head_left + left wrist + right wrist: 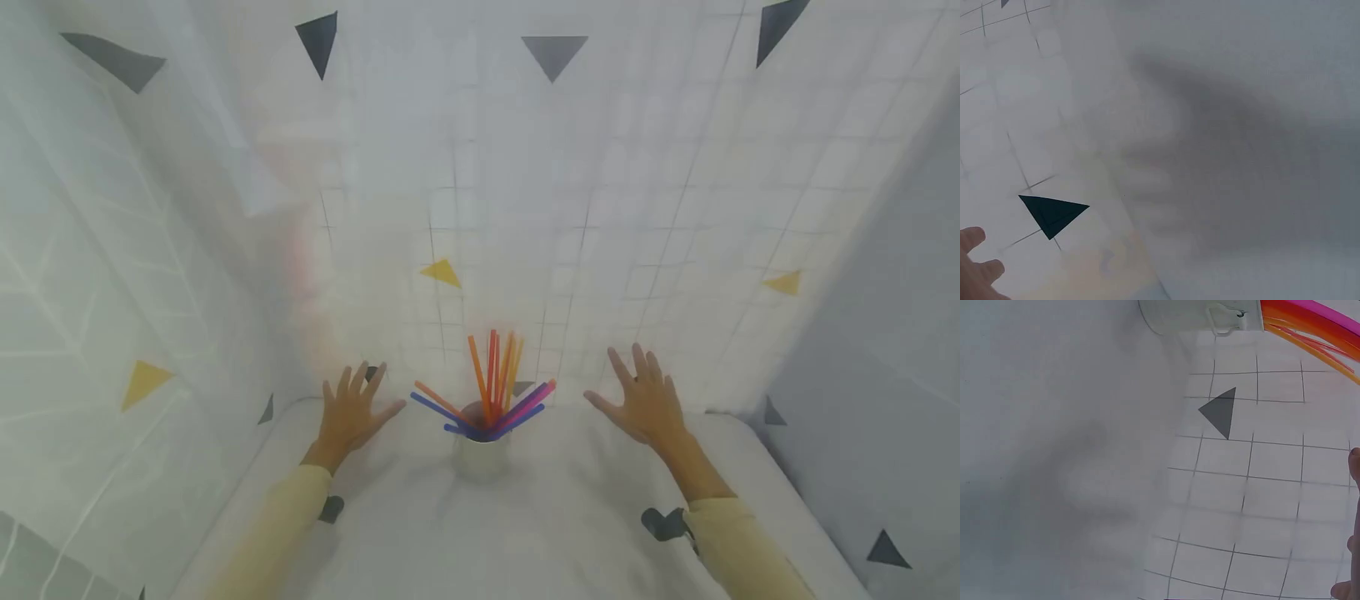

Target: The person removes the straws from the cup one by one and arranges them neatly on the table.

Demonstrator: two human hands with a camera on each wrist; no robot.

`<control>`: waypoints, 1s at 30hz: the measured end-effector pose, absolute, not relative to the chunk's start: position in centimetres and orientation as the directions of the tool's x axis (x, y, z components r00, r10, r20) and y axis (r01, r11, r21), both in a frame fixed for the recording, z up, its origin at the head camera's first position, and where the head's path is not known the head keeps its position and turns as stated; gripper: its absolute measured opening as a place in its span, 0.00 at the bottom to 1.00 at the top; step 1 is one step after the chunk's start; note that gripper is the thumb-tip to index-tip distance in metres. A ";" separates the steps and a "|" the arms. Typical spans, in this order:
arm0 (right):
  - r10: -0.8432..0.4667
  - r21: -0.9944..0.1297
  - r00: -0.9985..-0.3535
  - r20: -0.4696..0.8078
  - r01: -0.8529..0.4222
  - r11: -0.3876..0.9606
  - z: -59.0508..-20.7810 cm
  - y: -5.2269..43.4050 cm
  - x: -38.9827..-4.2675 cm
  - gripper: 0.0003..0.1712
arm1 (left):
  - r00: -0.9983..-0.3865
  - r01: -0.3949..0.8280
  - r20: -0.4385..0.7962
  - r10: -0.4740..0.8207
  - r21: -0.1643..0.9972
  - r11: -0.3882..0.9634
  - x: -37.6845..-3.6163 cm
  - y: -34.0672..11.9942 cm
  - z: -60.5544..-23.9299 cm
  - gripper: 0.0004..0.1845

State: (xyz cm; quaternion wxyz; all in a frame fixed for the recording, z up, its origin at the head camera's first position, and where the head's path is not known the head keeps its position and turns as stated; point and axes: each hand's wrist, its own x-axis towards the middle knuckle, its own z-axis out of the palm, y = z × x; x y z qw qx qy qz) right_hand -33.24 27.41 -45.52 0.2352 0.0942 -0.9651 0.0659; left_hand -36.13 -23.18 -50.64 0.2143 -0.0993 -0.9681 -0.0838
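Note:
A white cup (480, 457) stands on the cloth-covered table (525, 533) between my hands, holding several coloured straws (491, 392) in orange, red, blue and pink that fan outward. My left hand (351, 410) lies flat with fingers spread, left of the cup and apart from it. To the cup's right, my right hand (643, 400) is likewise flat and spread. Neither holds anything. The right wrist view shows the cup's base (1197, 315) and straws (1316, 328), with fingertips (1352, 487) at the edge. Fingertips (975, 262) show in the left wrist view.
A white cloth with a grid and grey and yellow triangles (442, 272) hangs as a backdrop behind and on both sides. The same cloth covers the table, whose edges fall away left and right.

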 end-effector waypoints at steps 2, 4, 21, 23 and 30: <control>-0.158 -0.078 -0.861 0.483 -0.221 0.972 -45.5 27.5 -33.3 0.53 | -0.884 0.229 0.440 0.156 0.118 0.966 -36.1 -23.1 -50.3 0.47; -0.158 -0.073 -0.859 0.486 -0.220 0.973 -45.4 27.5 -33.3 0.54 | -0.883 0.224 0.445 0.149 0.121 0.967 -36.0 -23.2 -50.1 0.47; -0.164 -0.490 -0.851 0.500 -0.433 0.757 -45.7 25.9 -31.7 0.32 | -0.955 0.297 0.210 0.211 0.710 0.639 -35.1 -22.7 -50.2 0.31; -0.147 -0.591 -0.836 0.529 -0.487 0.643 -46.2 24.8 -31.5 0.25 | -0.958 0.271 0.174 0.227 0.804 0.529 -34.8 -21.6 -50.6 0.32; -0.106 -0.792 -0.905 0.412 -0.414 0.449 -47.7 21.0 -30.7 0.19 | -0.948 0.239 0.170 0.269 0.938 0.252 -34.1 -17.8 -53.3 0.44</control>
